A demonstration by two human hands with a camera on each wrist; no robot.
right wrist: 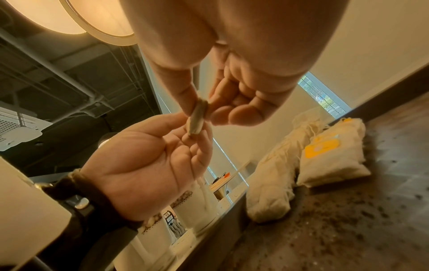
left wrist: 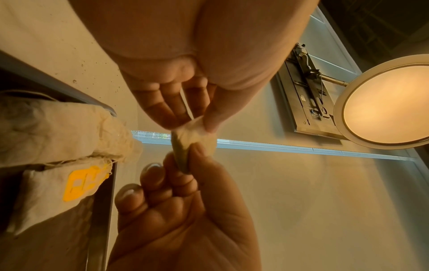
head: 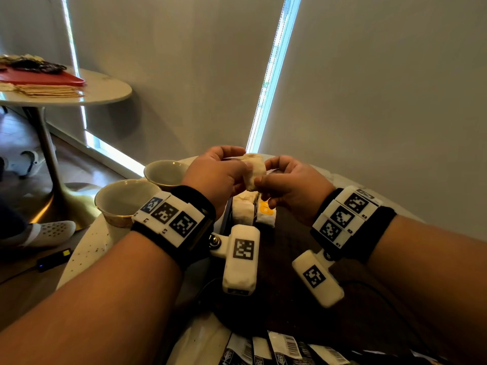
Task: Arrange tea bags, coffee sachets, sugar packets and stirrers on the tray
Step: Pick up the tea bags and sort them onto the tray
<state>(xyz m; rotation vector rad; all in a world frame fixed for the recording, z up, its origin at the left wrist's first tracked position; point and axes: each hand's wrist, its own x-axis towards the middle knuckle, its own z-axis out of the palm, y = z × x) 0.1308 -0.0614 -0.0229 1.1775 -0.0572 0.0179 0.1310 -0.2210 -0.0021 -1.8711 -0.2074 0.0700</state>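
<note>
A small cream tea bag (head: 253, 170) is held up between both hands above the dark tray (head: 279, 262). My left hand (head: 237, 167) pinches its upper left part, and my right hand (head: 266, 180) pinches its lower right edge. In the left wrist view the tea bag (left wrist: 197, 136) sits between the thumb and fingers of my left hand (left wrist: 190, 122), with my right hand (left wrist: 183, 161) below it. The right wrist view shows the bag (right wrist: 196, 119) edge-on. Two more tea bags (head: 242, 210) lie side by side on the tray, one with a yellow tag (head: 265, 208).
Two empty cups (head: 123, 198) (head: 166, 172) stand left of the tray on the round white table (head: 87, 248). Several black-and-white sachets (head: 263, 351) lie at the near edge. A second round table (head: 105, 88) with papers stands far left. Dark crumbs speckle the tray floor (right wrist: 371, 210).
</note>
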